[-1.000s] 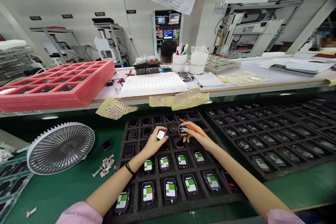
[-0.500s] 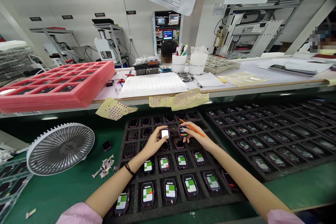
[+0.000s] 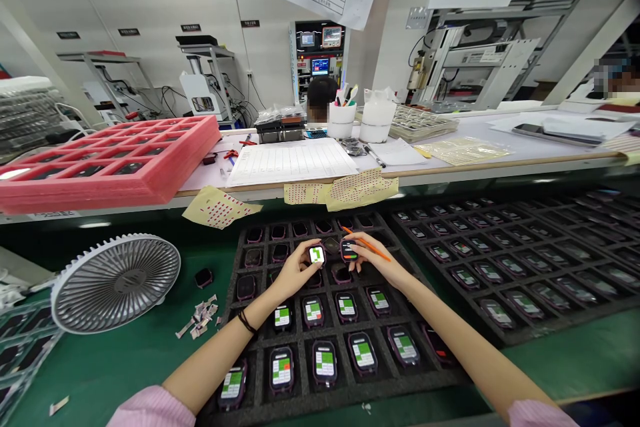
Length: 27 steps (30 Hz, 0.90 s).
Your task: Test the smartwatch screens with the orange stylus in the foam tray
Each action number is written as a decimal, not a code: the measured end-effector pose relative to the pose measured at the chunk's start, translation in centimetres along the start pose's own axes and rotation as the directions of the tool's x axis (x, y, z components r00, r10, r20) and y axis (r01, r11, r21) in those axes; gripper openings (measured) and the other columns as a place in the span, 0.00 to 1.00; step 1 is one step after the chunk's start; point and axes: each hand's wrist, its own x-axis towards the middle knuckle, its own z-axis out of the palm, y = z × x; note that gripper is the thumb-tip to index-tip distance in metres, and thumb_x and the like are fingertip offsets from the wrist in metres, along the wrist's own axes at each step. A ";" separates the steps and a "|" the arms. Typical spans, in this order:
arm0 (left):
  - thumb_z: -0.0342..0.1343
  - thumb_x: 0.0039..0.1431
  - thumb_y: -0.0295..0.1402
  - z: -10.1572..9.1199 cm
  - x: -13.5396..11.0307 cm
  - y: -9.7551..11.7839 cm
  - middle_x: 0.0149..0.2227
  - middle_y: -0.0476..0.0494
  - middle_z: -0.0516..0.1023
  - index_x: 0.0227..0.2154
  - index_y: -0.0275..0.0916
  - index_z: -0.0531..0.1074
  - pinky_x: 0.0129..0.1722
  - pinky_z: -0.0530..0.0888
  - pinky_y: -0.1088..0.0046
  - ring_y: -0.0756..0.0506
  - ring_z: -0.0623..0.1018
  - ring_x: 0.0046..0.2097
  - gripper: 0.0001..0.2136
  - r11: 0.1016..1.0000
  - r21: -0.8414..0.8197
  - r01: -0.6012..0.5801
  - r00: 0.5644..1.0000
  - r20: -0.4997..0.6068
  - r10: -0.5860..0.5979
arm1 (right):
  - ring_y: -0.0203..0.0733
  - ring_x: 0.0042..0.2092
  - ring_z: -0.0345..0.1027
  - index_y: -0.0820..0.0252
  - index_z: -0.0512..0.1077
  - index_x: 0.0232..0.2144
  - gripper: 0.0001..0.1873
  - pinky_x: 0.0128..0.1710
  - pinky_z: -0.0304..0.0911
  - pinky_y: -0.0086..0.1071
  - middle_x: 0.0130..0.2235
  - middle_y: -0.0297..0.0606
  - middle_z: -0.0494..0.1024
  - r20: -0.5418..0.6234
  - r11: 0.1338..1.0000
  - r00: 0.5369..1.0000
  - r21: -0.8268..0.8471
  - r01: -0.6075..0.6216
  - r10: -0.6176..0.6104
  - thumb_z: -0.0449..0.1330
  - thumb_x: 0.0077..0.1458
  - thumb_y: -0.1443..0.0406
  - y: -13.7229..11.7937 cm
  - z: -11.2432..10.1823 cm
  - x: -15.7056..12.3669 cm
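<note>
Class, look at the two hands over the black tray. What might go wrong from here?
The left hand holds a lit watch over the black tray; a slip could drop it onto the watches in the tray.
The right hand holds another watch plus an orange stick, which might scratch it.
The held watches are close together and may knock.

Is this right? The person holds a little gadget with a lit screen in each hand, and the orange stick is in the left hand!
Not quite: the orange stick is in the right hand, as the head view shows. The left hand holds one lit gadget and the right hand holds another lit gadget, just as you said.
</note>
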 end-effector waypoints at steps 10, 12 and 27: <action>0.46 0.61 0.44 -0.3 0.0 0.4 0.28 0.48 0.72 0.46 0.37 0.70 0.24 0.66 0.77 0.53 0.67 0.23 0.19 0.998 0.059 0.025 0.999 -0.030 -0.023 | 0.38 0.25 0.73 0.58 0.66 0.40 0.14 0.21 0.63 0.29 0.31 0.34 0.73 -0.002 1.000 1.000 0.002 -0.006 0.006 0.59 0.53 0.58 -0.2 0.1 -0.1; 0.47 0.60 0.42 -0.2 0.1 0.4 0.33 0.46 0.73 0.50 0.38 0.67 0.25 0.67 0.76 0.53 0.68 0.24 0.19 0.999 0.041 0.024 0.999 -0.026 -0.022 | 0.39 0.25 0.73 0.58 0.66 0.41 0.14 0.21 0.64 0.30 0.31 0.34 0.73 -0.002 1.000 1.000 0.002 -0.004 0.004 0.59 0.53 0.58 -0.1 0.0 -0.1; 0.60 0.50 0.39 0.0 0.2 0.1 0.37 0.45 0.73 0.43 0.38 0.67 0.31 0.71 0.75 0.48 0.73 0.35 0.19 0.999 -0.047 0.016 0.995 -0.096 -0.020 | 0.40 0.31 0.76 0.56 0.63 0.44 0.19 0.21 0.65 0.28 0.45 0.43 0.69 0.029 0.997 0.998 -0.058 0.057 -0.056 0.62 0.50 0.61 0.3 -0.1 0.0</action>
